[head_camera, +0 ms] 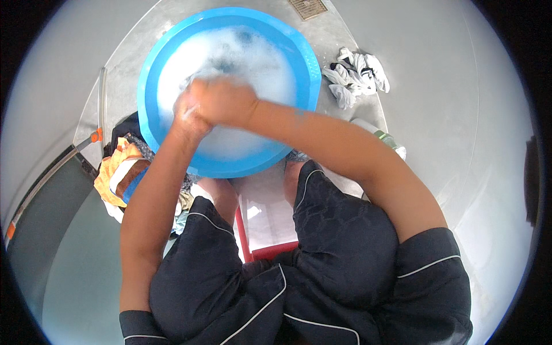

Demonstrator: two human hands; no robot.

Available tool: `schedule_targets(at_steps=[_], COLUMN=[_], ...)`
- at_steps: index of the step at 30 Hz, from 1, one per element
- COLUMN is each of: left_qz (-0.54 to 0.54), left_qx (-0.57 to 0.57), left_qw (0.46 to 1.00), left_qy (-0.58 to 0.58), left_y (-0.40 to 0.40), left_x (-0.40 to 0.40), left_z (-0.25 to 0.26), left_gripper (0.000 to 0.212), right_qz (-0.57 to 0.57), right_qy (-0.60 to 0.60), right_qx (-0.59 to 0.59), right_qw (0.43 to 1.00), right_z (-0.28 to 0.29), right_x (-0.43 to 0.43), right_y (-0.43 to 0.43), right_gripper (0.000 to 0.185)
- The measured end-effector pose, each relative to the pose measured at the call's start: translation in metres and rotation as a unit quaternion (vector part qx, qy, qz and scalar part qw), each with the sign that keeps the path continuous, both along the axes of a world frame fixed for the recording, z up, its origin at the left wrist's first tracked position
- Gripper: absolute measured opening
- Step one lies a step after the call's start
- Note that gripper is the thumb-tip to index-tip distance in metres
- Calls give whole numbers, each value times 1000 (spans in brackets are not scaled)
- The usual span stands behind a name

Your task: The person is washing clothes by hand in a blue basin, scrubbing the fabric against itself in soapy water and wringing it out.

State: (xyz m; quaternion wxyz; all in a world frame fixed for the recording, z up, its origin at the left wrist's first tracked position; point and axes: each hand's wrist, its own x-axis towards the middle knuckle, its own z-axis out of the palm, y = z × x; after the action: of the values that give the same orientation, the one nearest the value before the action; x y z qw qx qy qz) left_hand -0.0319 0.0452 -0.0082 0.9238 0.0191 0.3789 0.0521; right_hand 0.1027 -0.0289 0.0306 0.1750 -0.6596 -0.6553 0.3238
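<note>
A big blue plastic basin [312, 82] stands on the floor before me, holding water covered with white suds [267, 64]. Over its near left part, my left hand [189, 108] and my right hand [228, 101] press together. The right is blurred, its fingers curled over the left. Foam clings to the left hand near the wrist. Something pale shows at the far side of my fingers; whether it is wet cloth or suds is unclear. The palms are hidden, so their grip does not show.
Crumpled white and black clothes [360, 77] lie on the floor right of the basin. Coloured laundry [123, 172] is heaped at the left, beside a metal-framed glass panel [82, 246]. A floor drain [308, 7] is beyond the basin. Behind my right forearm lies a partly hidden container [388, 140].
</note>
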Motion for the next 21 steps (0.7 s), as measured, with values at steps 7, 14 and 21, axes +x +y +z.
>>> schedule_targets(at_steps=[7,14,21], left_qz=[51,63,20], left_qx=[103,63,55], left_qw=[976,989,992], left_qy=[184,121,109], left_y=[-2,-4,6], left_x=[18,16,-1], left_z=[0,14,-6], left_gripper=[31,46,62], right_qz=[-247,-79,-146], right_qy=[64,81,166], right_qx=[-142,-167,-71], right_qw=[956,979,973], right_z=[-73,-89,-24], right_x=[59,64,-15], right_y=[18,10,4], right_gripper=[30,24,41])
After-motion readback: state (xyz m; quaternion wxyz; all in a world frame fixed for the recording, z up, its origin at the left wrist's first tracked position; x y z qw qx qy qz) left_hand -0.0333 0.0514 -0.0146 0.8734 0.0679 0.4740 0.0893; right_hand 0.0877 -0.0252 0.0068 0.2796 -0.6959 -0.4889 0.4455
